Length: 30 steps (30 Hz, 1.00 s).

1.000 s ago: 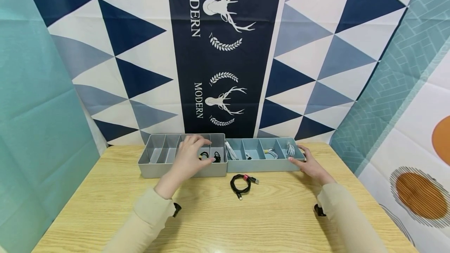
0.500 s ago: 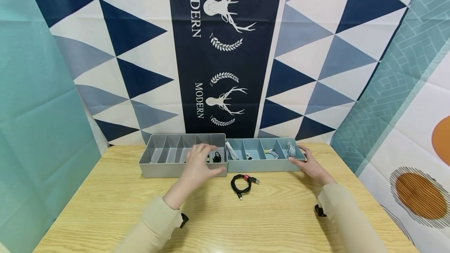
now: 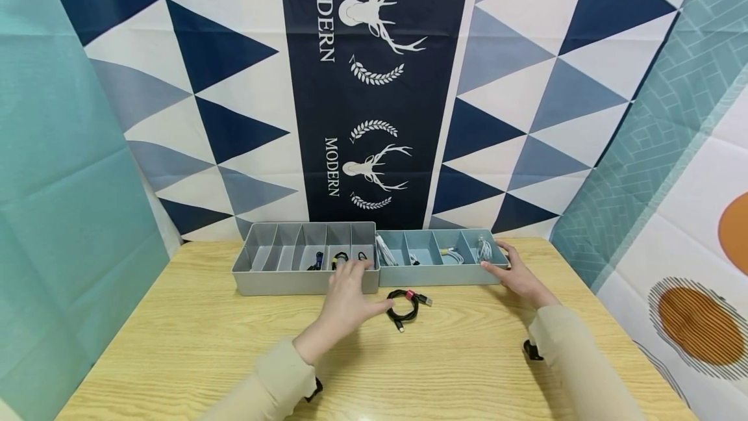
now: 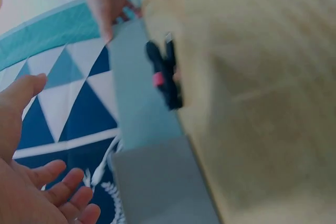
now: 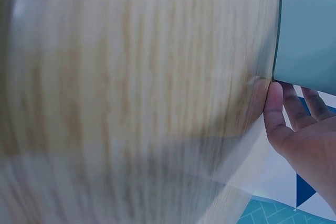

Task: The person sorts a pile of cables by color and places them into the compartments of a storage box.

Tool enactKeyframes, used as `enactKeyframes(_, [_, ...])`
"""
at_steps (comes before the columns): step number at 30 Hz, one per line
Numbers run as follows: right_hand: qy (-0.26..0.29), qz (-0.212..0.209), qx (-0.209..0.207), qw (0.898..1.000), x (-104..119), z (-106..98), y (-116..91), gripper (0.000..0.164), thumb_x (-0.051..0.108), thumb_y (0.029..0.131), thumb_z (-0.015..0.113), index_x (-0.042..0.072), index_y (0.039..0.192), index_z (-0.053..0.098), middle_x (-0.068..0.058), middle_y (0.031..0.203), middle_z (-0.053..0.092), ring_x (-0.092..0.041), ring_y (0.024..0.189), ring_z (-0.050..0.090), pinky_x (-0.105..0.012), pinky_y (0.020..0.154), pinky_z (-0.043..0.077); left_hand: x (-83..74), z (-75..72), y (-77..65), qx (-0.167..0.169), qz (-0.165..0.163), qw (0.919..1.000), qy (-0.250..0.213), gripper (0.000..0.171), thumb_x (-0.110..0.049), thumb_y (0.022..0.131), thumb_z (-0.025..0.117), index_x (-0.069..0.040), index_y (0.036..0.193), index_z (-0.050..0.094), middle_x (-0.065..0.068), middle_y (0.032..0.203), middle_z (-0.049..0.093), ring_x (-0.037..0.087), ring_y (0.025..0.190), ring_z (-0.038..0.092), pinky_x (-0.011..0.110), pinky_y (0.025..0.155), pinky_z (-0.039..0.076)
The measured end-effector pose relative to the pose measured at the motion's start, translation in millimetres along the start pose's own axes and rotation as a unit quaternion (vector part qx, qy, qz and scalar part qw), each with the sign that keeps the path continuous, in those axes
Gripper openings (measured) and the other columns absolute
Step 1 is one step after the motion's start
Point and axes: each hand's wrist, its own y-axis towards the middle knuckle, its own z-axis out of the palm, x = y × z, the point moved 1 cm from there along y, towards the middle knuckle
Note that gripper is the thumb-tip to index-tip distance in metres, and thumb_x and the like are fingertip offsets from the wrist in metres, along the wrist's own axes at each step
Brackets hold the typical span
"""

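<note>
A coiled black cable (image 3: 402, 307) with a pink tie lies on the table before the boxes. My left hand (image 3: 350, 297) hovers beside it, fingers spread and palm empty, the thumb nearly overlapping the coil in the head view. In the left wrist view the cable (image 4: 164, 74) is in front of the boxes and the left hand (image 4: 42, 192) holds nothing. My right hand (image 3: 517, 273) holds the right end of the blue divided box (image 3: 438, 275), thumb at the front and fingers round the far corner. The right wrist view shows the thumb (image 5: 274, 106) against the box's edge.
Left of the blue box, end to end, stands a grey divided box (image 3: 280, 283) with dark cables (image 3: 340, 257) in its right compartments. White cables (image 3: 451, 255) lie in the blue box. Both stand at the back of the wooden table (image 3: 421, 375), before a patterned cloth.
My left hand has moved from over the grey box, rightward and toward me, to beside the black cable, uncovering dark cables in that box. The right hand has stayed in place.
</note>
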Motion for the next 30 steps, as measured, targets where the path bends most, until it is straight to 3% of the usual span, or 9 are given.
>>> enactKeyframes(6, [0.007, -0.003, 0.001, 1.0, 0, 0, 0, 0.094, 0.049, 0.091, 0.057, 0.011, 0.151, -0.004, -0.035, 0.15, 0.0, -0.053, 0.135, 0.014, -0.063, 0.099, 0.035, -0.9, 18.0, -6.6, 0.022, -0.005, 0.9997, 0.011, 0.087, -0.051, 0.066, 0.08, -0.006, 0.133, 0.047, 0.01, 0.128, 0.051, 0.031, 0.122, 0.042, 0.049, 0.099, 0.036])
enactKeyframes(20, [0.006, -0.001, -0.002, 1.0, 0, 0, 1, 0.095, 0.05, 0.09, 0.057, 0.012, 0.151, -0.005, -0.035, 0.151, -0.001, -0.054, 0.136, 0.011, -0.066, 0.103, 0.026, 0.7, 44.7, -6.0, 0.054, -0.043, 0.9976, -0.008, 0.087, -0.051, 0.069, 0.078, -0.003, 0.135, 0.045, 0.013, 0.129, 0.05, 0.03, 0.118, 0.044, 0.049, 0.096, 0.036])
enactKeyframes(25, [0.002, -0.001, -0.003, 1.0, -1, 0, 1, 0.094, 0.051, 0.09, 0.057, 0.012, 0.151, -0.004, -0.035, 0.15, 0.001, -0.053, 0.135, 0.013, -0.066, 0.103, 0.028, 0.2, 50.6, -5.6, 0.071, -0.067, 0.9951, -0.012, 0.084, -0.049, 0.067, 0.08, -0.001, 0.13, 0.049, 0.013, 0.122, 0.053, 0.03, 0.113, 0.046, 0.047, 0.091, 0.038])
enactKeyframes(30, [0.002, -0.002, -0.004, 1.0, -3, 0, 1, 0.094, 0.051, 0.09, 0.057, 0.012, 0.151, -0.003, -0.034, 0.151, -0.001, -0.054, 0.136, 0.01, -0.067, 0.104, 0.023, 1.1, 56.1, -3.2, 0.085, -0.07, 0.9939, 0.002, 0.084, -0.05, 0.066, 0.081, -0.001, 0.126, 0.051, 0.013, 0.114, 0.055, 0.03, 0.107, 0.047, 0.045, 0.086, 0.039])
